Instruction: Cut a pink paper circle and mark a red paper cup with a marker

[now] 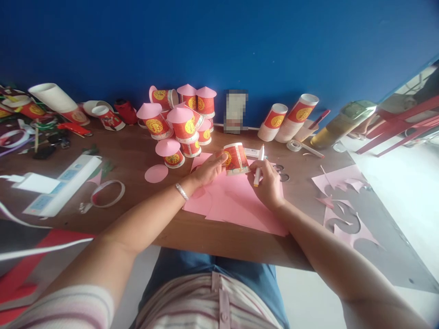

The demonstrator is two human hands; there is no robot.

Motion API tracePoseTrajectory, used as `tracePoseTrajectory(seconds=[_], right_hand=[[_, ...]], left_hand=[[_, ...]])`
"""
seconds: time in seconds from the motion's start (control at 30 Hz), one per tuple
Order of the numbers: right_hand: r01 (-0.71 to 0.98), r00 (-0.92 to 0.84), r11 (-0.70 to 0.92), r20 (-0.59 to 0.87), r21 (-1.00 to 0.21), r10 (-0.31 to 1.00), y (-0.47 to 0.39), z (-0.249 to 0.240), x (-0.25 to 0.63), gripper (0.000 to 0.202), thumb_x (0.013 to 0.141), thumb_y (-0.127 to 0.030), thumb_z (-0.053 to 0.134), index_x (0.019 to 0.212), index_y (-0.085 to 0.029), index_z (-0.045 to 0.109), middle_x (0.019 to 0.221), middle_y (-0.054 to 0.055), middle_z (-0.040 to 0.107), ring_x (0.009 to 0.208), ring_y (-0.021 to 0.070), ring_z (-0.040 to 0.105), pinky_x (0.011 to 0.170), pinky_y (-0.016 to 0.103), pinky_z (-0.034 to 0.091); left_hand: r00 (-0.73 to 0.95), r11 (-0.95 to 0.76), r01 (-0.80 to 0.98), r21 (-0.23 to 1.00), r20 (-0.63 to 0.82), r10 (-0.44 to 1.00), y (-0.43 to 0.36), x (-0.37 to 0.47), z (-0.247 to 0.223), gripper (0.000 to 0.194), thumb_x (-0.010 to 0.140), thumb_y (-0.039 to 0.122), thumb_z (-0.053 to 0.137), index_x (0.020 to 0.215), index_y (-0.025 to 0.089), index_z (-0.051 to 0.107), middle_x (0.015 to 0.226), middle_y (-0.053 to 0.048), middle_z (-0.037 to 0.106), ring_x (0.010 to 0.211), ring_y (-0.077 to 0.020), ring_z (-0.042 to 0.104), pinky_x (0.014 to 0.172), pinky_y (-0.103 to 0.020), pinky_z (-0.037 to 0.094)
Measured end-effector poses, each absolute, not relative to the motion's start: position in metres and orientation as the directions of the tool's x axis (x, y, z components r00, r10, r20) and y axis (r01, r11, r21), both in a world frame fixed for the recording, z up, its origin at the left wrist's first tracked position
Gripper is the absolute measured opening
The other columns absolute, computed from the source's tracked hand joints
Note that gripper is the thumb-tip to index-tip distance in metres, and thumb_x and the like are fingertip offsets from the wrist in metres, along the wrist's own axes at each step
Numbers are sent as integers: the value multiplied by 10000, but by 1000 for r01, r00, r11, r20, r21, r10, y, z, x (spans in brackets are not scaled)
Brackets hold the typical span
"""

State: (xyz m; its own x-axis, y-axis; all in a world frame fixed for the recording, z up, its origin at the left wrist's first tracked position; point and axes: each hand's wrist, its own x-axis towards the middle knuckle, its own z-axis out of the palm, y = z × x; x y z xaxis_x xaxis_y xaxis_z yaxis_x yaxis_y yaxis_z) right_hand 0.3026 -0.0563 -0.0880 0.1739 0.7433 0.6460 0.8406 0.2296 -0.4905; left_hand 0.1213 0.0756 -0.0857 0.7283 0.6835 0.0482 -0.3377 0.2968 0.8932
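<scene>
My left hand (212, 168) grips a red paper cup (237, 159) with a gold emblem, its wide rim facing up and slightly tilted. Between the fingers of my right hand (269, 183) is a white marker (261, 153), held close beside the cup. Under both hands lie overlapping sheets of pink paper (236, 201). A pair of scissors (284, 177) rests just past my right hand, partly hidden by it. To the left, red cups topped with pink paper cones (181, 119) stand grouped and stacked, and a pink paper disc (156, 173) lies flat.
Stacked paper cups (297, 119) lean at the back right near a tape roll (294, 145) and a gold-coloured bottle (338, 125). Pink paper scraps (350, 221) litter the right side. A power strip (65, 185) and another tape ring (108, 194) lie left. A blue wall (219, 45) rises behind.
</scene>
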Motion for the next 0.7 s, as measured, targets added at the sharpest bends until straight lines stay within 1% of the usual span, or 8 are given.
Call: tracePoseTrajectory(seconds=[0.13,0.27,0.4,0.47,0.53,0.57,0.63,0.7], right_hand=[[804,252,181,601,-566,759,-54,-88,304,140,852,-161,614,927,-269,565,854,18,709,731,201,639,707,318,525],[745,307,186,577,-641,757,-51,-90,306,128,838,-209,626,932,-270,563,841,8,708,706,199,654,678,320,527],[681,348,188,538,-708,768,-48,-91,306,132,826,-241,638,924,-268,553,822,-10,707,642,183,649,630,308,514],[661,370,177,522,-729,769,-47,-91,306,132,828,-246,643,921,-267,550,824,-13,716,629,176,646,619,304,511],[659,369,173,516,-732,773,-47,-91,306,132,835,-244,649,925,-266,556,822,-15,717,633,174,647,619,301,511],[664,361,177,518,-727,775,-48,-91,306,134,837,-243,656,928,-266,559,817,-17,712,638,175,647,621,301,512],[674,342,187,526,-715,779,-49,-91,306,136,841,-239,663,931,-267,564,809,-20,700,640,174,643,627,302,515],[679,330,194,531,-708,781,-50,-91,306,136,844,-235,665,928,-267,563,806,-23,691,637,170,638,629,301,517]], left_hand=[[633,154,-354,922,115,766,79,124,-82,470,816,608,867,945,206,659,901,-4,669,894,-150,665,835,-281,558],[424,-58,-289,956,182,887,86,123,-75,441,842,519,825,745,198,538,675,45,497,647,-97,522,672,-247,492],[423,-42,-317,948,181,888,85,120,-64,462,789,476,825,674,211,465,600,64,394,544,-79,381,538,-237,375],[530,24,-335,942,167,832,80,117,-53,553,775,510,842,624,212,401,560,74,319,507,-67,279,493,-233,272],[703,58,-336,940,210,679,70,113,-35,695,787,598,846,555,208,320,509,67,270,480,-65,213,476,-259,187],[809,89,-321,943,224,544,62,110,-24,725,817,660,813,541,205,322,508,52,285,481,-74,225,480,-278,184],[949,159,-308,938,291,126,39,103,-1,753,828,720,788,515,205,335,502,28,303,488,-102,250,476,-317,184],[929,182,-214,960,257,-266,7,94,18,722,854,618,810,511,206,327,520,12,319,506,-127,264,477,-347,219]])
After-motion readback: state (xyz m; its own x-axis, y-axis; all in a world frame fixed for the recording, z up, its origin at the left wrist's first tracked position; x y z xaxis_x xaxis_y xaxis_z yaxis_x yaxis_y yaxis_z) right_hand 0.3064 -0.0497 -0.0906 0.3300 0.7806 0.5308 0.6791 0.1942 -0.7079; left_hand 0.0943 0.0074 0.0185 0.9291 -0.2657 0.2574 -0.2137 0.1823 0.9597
